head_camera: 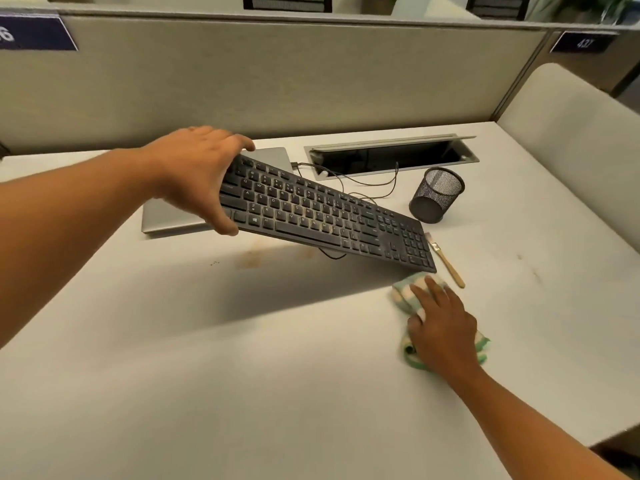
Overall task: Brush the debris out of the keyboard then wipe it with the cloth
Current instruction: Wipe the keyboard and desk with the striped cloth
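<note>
A black keyboard with dusty keys is tilted, its left end raised off the white desk and its right end down near the cloth. My left hand grips that raised left end, thumb on the front edge and fingers over the back. A green and white cloth lies crumpled by the keyboard's right corner, and my right hand rests flat on top of it. A small wooden-handled brush lies on the desk just right of the keyboard.
A closed silver laptop lies behind the keyboard's left end. A black mesh pen cup stands at the back right, beside an open cable hatch from which the keyboard's cable runs. Brownish smudges mark the desk under the keyboard.
</note>
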Tool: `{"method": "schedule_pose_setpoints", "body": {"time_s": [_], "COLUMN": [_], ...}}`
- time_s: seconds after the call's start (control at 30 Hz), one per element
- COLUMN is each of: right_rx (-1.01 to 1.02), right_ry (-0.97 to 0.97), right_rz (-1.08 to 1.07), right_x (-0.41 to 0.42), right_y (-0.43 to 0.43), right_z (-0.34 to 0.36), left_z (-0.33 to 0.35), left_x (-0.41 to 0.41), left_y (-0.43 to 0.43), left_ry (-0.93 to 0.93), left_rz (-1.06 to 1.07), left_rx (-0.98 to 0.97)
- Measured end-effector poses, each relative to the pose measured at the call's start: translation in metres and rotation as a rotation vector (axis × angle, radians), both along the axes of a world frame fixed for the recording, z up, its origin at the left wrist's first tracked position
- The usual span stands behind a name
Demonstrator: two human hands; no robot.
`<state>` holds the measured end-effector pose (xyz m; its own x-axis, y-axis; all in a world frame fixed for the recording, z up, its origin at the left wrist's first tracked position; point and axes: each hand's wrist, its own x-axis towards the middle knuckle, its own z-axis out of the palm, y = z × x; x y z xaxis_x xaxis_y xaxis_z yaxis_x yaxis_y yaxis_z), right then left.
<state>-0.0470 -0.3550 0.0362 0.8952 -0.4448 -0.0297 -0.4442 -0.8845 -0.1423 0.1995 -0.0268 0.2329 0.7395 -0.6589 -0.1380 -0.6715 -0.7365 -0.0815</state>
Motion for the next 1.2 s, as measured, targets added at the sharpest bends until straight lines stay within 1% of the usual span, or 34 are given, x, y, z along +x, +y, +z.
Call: {"method": "schedule_pose_setpoints", "body": {"time_s": [0.1,0.2,0.23,0.33,0.4,0.47,0.63,0.7,0.77,0.8,0.87,0.9,0.93,1.03,1.2], "right_rx": [0.015,0.037,0.010,-0.082,-0.068,-0.021,0.048,0.014,-0.020,-0.006,0.035,0.054,0.085,0.140,0.052], "right_ry": [-0.010,-0.103,-0.158,-0.327,-0.387,-0.401,-0.268,-0.211,-0.077,0.012,0.174,0.219,0.216,0.078,0.079], "right_rz": [-0.027,-0.024,0.025,0.272,0.416,0.539,0.886,0.987,1.073,1.082,1.022,0.961,0.880,0.602,0.274], "right_x": [0.001,0.000,-0.003,-0.012,-0.009,0.003,0.049,0.073,0.103,0.118,0.150,0.165,0.179,0.202,0.193], "right_y": [-0.003,0.002,0.007,0.046,0.084,0.125,0.232,0.267,0.296,0.307,0.316,0.314,0.307,0.269,0.195], "right_z": [-0.003,0.003,0.006,0.015,0.017,0.014,0.019,0.026,0.025,0.021,0.012,0.009,0.007,0.009,0.004], "left_z": [-0.003,-0.005,-0.006,-0.007,-0.007,-0.006,-0.003,0.001,0.004,0.006,0.006,0.004,0.003,-0.001,0.000], "left_x": [-0.002,0.000,0.001,0.004,0.007,0.010,0.022,0.026,0.030,0.032,0.034,0.035,0.036,0.038,0.040], "left_y": [0.001,0.004,0.005,0.006,0.006,0.006,0.003,-0.002,-0.006,-0.007,-0.007,-0.005,-0.004,0.000,0.004], "left_ry": [0.012,0.014,0.015,0.019,0.024,0.025,0.027,0.025,0.018,0.018,0.019,0.017,0.013,0.018,0.023], "left_rz": [0.009,0.014,0.017,0.015,0.012,0.008,-0.015,-0.038,-0.061,-0.067,-0.076,-0.075,-0.072,-0.063,-0.038], "left_rx": [-0.012,-0.017,-0.017,-0.021,-0.024,-0.016,-0.013,-0.021,-0.028,-0.034,-0.037,-0.036,-0.034,-0.032,-0.053]}}
